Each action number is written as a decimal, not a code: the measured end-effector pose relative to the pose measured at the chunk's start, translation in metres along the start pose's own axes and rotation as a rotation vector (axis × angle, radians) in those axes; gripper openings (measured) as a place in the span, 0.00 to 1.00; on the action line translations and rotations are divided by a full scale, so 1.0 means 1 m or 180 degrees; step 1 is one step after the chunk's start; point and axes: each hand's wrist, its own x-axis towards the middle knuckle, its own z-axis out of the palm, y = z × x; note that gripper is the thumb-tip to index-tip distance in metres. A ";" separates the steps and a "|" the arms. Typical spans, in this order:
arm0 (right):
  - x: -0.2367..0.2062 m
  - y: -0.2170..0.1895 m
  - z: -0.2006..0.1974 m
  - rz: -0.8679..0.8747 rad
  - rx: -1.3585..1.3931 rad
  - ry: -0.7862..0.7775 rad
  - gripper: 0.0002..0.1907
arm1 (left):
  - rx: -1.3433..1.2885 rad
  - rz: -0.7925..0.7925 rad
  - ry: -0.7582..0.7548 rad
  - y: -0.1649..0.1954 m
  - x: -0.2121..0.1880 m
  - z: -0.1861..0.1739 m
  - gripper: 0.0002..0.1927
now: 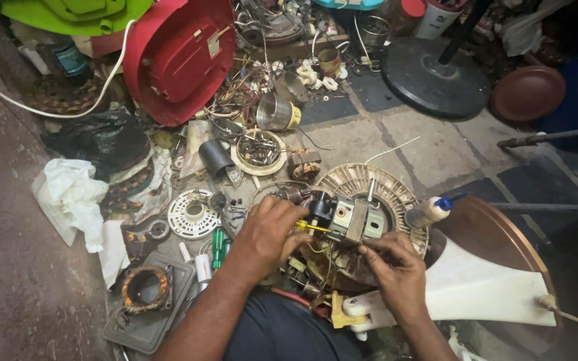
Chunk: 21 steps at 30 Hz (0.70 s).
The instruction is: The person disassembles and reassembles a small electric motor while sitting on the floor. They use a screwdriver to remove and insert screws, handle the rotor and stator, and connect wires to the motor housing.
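A grey metal fan motor sits on a round ribbed housing on the floor, with wires hanging under it. My left hand is closed on a small tool with a yellow handle, whose tip meets the motor's left side. My right hand grips the motor's lower right edge and steadies it. A small white bottle with a blue cap lies just right of the motor.
A red round fan cover, a black fan base, a metal cup, a dish of screws, a copper winding, a white plastic stand and scattered parts crowd the floor.
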 end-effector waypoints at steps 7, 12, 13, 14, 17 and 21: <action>0.000 0.001 -0.004 -0.0073 -0.0153 -0.0002 0.08 | 0.0224 -0.0131 -0.0091 0.000 -0.001 -0.001 0.21; -0.001 -0.002 -0.001 -0.0236 -0.0117 0.0021 0.08 | 0.0058 -0.0037 -0.0001 0.000 0.000 0.000 0.17; -0.001 -0.002 -0.001 -0.0144 -0.0111 0.0022 0.08 | 0.0048 -0.0013 0.0089 0.000 -0.001 0.000 0.16; -0.002 -0.003 -0.001 -0.0045 -0.0127 0.0013 0.09 | 0.0112 0.0013 0.0081 0.000 -0.001 0.000 0.16; -0.002 -0.004 -0.002 -0.0007 -0.0151 0.0001 0.09 | 0.0236 0.0002 -0.0031 0.000 -0.003 -0.001 0.17; -0.001 -0.004 -0.002 -0.0134 -0.0247 0.0003 0.09 | 0.0062 -0.0187 -0.0231 0.001 -0.003 0.000 0.19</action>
